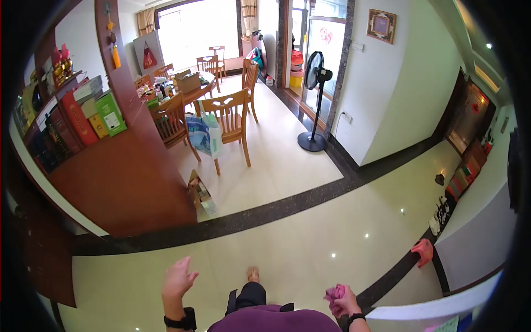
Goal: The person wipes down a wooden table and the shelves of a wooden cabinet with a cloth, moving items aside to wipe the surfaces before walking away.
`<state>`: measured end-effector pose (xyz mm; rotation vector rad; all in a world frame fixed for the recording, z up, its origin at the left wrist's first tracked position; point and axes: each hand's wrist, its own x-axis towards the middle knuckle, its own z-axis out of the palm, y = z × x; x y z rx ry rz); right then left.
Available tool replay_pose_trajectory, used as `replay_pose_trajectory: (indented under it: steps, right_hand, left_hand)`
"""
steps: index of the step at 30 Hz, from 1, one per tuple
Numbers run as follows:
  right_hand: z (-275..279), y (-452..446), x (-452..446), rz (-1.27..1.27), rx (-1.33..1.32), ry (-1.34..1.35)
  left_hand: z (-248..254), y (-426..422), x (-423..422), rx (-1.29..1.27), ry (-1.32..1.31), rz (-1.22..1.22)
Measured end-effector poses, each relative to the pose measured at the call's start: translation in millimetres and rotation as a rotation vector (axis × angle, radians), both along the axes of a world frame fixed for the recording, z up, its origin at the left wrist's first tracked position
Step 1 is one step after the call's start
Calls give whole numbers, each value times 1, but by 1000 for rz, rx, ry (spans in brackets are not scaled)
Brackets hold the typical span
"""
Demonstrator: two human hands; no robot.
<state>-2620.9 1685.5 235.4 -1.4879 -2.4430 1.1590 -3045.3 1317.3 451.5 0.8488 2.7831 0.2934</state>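
Note:
My right hand (347,303) is closed around a crumpled pink cloth (333,294), which bunches out past the fingers at waist height. On the other side, my left hand (180,278) is raised over the floor with nothing in it, thumb apart from the loosely bent fingers. Dark bands circle both wrists. Between the hands are my purple top (276,320) and one foot (253,273) on the pale tiles.
Ahead, wooden chairs (228,117) surround a cluttered round table (206,88); a plastic bag (204,135) hangs from one. A black standing fan (314,141) is by the doorway. A cardboard box (200,193) rests beside the brown cabinet (127,185). A pink stool (423,253) stands right.

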Motion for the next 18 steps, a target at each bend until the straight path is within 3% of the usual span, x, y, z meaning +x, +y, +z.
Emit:
replay_pose_trajectory:
  steps: [2, 5, 7, 10, 12, 16, 18]
  right_hand:
    - [28, 49, -73, 24, 23, -17]
    - [12, 101, -142, -45, 39, 59]
    - [11, 109, -175, -114, -51, 59]
    - [-24, 115, -192, -150, -93, 59]
    - [-61, 114, -192, -142, -337, -9]
    - [-55, 128, -233, -271, -498, -228]
    - [-54, 149, -259, -325, -529, -264]
  left_hand:
    - [-22, 0, -37, -4, 14, 25]
    - [-38, 22, -96, -142, -72, 89]
    - [-40, 57, -145, -259, -275, 266]
    - [-28, 138, -221, -255, -177, 145]
    - [-1, 207, -268, -157, -56, 1]
    - [35, 347, -346, -61, 46, -239]
    - [44, 410, -376, 164, 70, -422]
